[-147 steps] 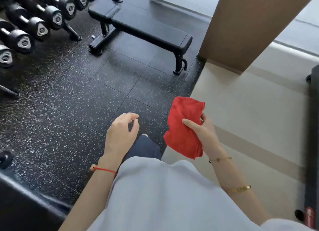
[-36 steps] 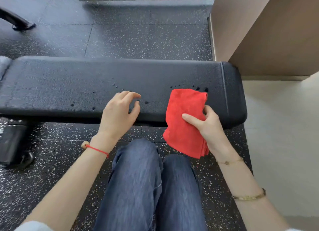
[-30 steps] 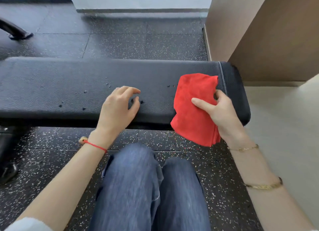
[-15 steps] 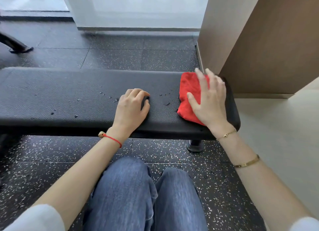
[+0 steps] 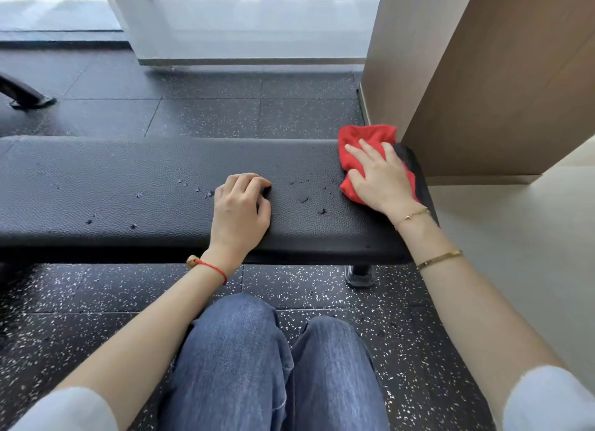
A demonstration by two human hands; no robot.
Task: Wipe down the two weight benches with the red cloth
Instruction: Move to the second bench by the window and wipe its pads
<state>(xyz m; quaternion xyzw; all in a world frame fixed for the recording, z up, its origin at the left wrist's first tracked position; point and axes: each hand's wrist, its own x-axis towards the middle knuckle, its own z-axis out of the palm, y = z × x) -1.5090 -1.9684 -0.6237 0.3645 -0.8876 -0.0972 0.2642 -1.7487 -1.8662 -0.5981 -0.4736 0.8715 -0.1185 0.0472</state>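
A black padded weight bench (image 5: pixel 128 185) runs across the view in front of my knees. Small dark droplets dot its top near the middle. The red cloth (image 5: pixel 363 140) lies bunched at the bench's right end. My right hand (image 5: pixel 380 179) presses flat on the cloth with fingers spread, covering its near half. Resting on the pad left of the cloth is my left hand (image 5: pixel 241 211), fingers curled under and holding nothing. A second bench is not in view.
A brown wooden pillar (image 5: pixel 483 76) stands right behind the bench's right end. A glass wall (image 5: pixel 244 18) runs along the back. A black equipment foot (image 5: pixel 25 95) sits far left. One bench leg (image 5: pixel 359 274) stands on the speckled rubber floor.
I walked to the bench and crouched. The right hand laid the cloth on the right end and slid it toward the far edge. The left hand came down on the pad.
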